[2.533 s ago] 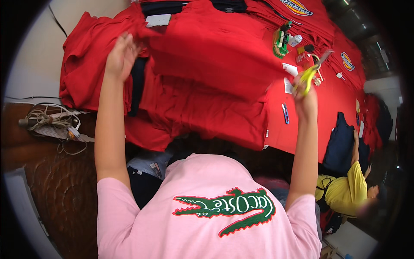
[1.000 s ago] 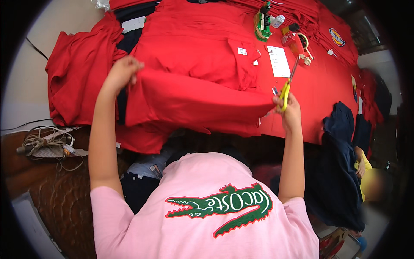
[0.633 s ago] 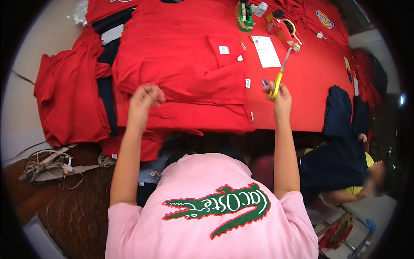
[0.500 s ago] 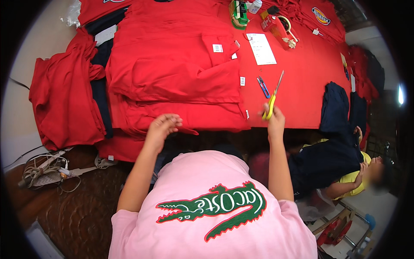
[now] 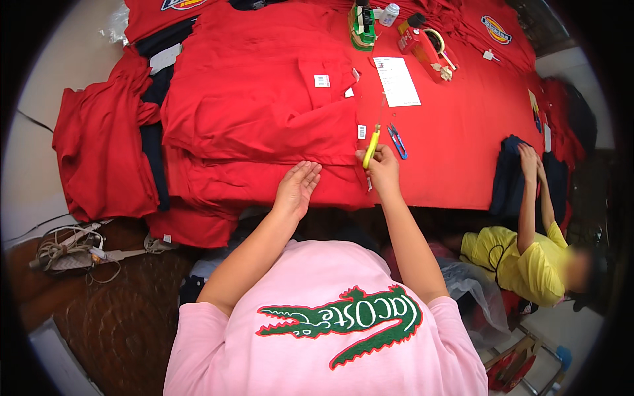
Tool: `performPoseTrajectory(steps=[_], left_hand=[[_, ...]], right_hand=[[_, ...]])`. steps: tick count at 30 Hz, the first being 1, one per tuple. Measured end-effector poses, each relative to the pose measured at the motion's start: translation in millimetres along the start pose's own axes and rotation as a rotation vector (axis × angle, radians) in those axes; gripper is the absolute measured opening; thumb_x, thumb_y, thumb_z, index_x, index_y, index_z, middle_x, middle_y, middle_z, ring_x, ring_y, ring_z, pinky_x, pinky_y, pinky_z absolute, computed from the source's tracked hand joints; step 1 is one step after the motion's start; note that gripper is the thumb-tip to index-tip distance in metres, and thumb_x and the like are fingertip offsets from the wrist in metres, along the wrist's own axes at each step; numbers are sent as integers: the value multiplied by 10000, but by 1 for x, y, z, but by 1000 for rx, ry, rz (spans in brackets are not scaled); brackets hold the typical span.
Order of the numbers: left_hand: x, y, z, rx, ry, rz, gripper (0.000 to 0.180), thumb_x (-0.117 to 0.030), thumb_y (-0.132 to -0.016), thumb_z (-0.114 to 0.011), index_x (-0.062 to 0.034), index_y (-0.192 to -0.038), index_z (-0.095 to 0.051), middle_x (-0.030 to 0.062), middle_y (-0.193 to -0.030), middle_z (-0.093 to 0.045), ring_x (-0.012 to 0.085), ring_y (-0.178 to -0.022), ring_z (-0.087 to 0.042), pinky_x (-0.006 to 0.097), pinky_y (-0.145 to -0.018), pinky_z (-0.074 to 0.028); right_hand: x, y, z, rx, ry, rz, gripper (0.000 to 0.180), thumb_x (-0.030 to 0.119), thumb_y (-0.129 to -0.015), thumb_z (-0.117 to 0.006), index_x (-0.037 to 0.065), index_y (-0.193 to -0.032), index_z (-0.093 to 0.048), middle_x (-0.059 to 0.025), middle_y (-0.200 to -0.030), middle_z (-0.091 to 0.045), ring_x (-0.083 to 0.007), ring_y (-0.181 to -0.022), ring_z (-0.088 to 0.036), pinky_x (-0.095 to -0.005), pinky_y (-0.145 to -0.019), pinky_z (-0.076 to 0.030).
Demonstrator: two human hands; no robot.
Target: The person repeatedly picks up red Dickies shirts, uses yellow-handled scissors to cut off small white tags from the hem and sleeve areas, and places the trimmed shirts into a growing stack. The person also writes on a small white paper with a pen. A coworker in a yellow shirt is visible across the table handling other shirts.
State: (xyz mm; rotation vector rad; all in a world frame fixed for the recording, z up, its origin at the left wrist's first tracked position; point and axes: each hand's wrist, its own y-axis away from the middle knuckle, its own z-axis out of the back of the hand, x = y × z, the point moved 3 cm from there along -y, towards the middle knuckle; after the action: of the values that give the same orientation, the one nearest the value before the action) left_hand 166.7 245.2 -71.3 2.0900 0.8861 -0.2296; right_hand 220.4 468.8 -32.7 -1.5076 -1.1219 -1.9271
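Note:
My right hand (image 5: pixel 384 174) is closed around the handles of yellow-handled scissors (image 5: pixel 371 148), whose blades point away from me. It hovers by the right edge of a stack of red garments (image 5: pixel 264 112), close to a small white tag (image 5: pixel 361 132). My left hand (image 5: pixel 298 190) is over the near part of the stack, fingers stretched out with nothing in them. Whether it touches the cloth I cannot tell. Blue thread snips (image 5: pixel 397 140) lie on the red table covering just right of the scissors.
A printed sheet (image 5: pixel 399 82), a green box-like holder (image 5: pixel 362 28), a white bottle (image 5: pixel 389 14) and a red tape dispenser (image 5: pixel 432 56) are farther back. More red garments (image 5: pixel 99 152) hang at left. A co-worker in yellow (image 5: pixel 522 257) has hands on folded navy cloth (image 5: pixel 507 171) at right.
My right hand has carried the scissors leftward to the stack's edge. My left hand has moved right and its fingers have straightened. The co-worker's navy cloth has gone from their body; their hands now reach the table.

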Motion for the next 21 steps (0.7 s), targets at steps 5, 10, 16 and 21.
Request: performPoseTrajectory(steps=[5, 10, 16, 21], left_hand=[[13, -5, -14, -49, 103, -11, 371, -284, -957, -771, -92, -1240, -625, 63, -1189, -692, 214, -1135, -652, 363, -1029, -492], [-5, -2, -32, -116, 261, -234, 353, -266, -1003, -707, -75, -1283, -606, 93, -1311, -657, 236, -1224, -619, 404, -1047, -496], [-110, 30, 18, -130, 414, -685, 428, -261, -1050, -611, -36, -1409, -549, 142, -1462, -591, 306, -1371, -546, 495, -1182, -425], [-181, 88, 70, -118, 404, -901, 345, -222, -1058, -586, -48, -1355, -577, 127, -1388, -642, 285, -1308, -604, 481, -1140, -471]], right_hand=[[1, -4, -7, 114, 16, -24, 312, 19, -864, -812, -24, -1090, -601, -29, -857, -677, -84, -768, -618, -231, -689, -488], [57, 32, 8, 271, -270, -239, 354, 63, -848, -818, 38, -1135, -614, 2, -980, -634, -103, -863, -631, -246, -742, -492], [86, 67, 66, 375, -308, -244, 396, 100, -814, -817, 76, -1151, -610, 43, -981, -569, -50, -823, -543, -214, -674, -411], [78, 80, 106, 441, -255, -289, 404, 97, -779, -822, 81, -1122, -610, 49, -967, -535, -39, -808, -505, -189, -657, -378]])
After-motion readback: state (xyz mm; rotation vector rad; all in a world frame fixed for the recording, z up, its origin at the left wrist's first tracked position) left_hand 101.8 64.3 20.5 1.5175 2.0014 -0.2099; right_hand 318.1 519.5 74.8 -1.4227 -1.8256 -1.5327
